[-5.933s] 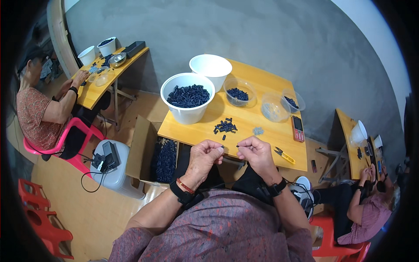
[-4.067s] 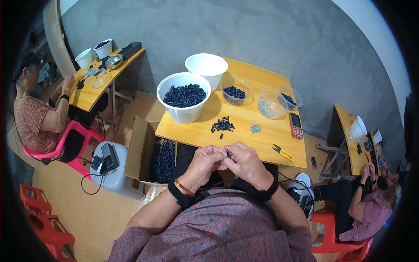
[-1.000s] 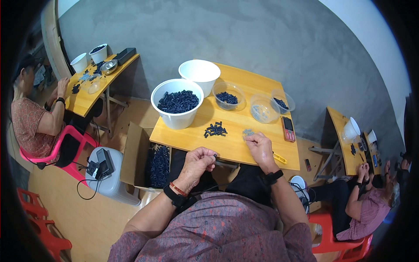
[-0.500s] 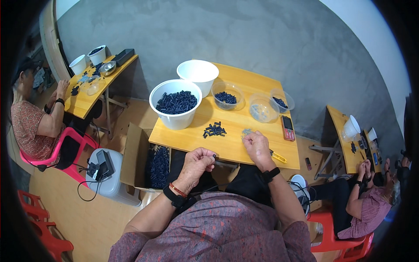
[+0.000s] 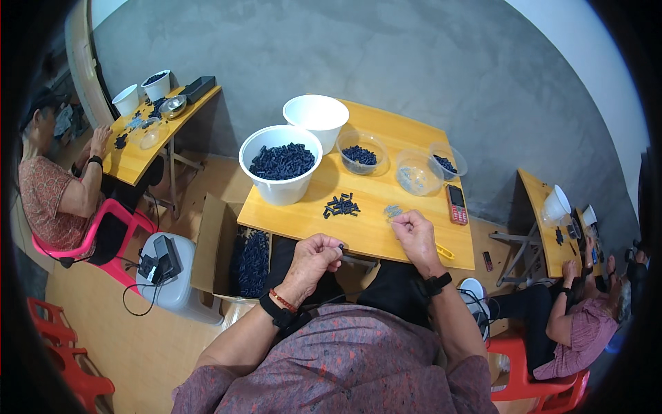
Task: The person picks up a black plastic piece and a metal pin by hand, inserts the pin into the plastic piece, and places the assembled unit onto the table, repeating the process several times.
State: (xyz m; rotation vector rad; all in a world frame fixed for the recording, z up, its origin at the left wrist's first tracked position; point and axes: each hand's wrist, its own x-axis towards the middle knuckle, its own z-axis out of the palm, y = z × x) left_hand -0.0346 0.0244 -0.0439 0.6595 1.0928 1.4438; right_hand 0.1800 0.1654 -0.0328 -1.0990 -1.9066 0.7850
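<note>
On the table point(image 5: 386, 119), one black heap point(image 5: 341, 205) of short pieces lies loose, too jumbled to count. Nearer the person than the heap, the left hand point(image 5: 312, 263) pinches one black piece point(image 5: 341, 246) between thumb and forefinger, clear of the wood. To the right of the heap, the right hand point(image 5: 418, 239) is bent over, its fingertips just beside one pale heap point(image 5: 392, 211) of tiny parts; whether they grip one of these cannot be told. Each wrist wears one black band, and the left also has one red bracelet point(image 5: 281, 299). Left of the black heap and beyond it stand two white buckets, the full bucket point(image 5: 279, 193) loaded with black pieces and the rear bucket point(image 5: 316, 109) just behind. Three clear bowls sit beyond the heap and to its right: the first bowl point(image 5: 360, 170) and the far bowl point(image 5: 460, 165) hold black pieces, the middle bowl point(image 5: 432, 182) a few pale ones. Well to the right of the heap are one red phone point(image 5: 457, 205) and, nearer the person, one yellow tool point(image 5: 445, 253), partly hidden by the right hand. Lower left of the heap, one carton point(image 5: 209, 257) beside the table contains many more dark pieces.
</note>
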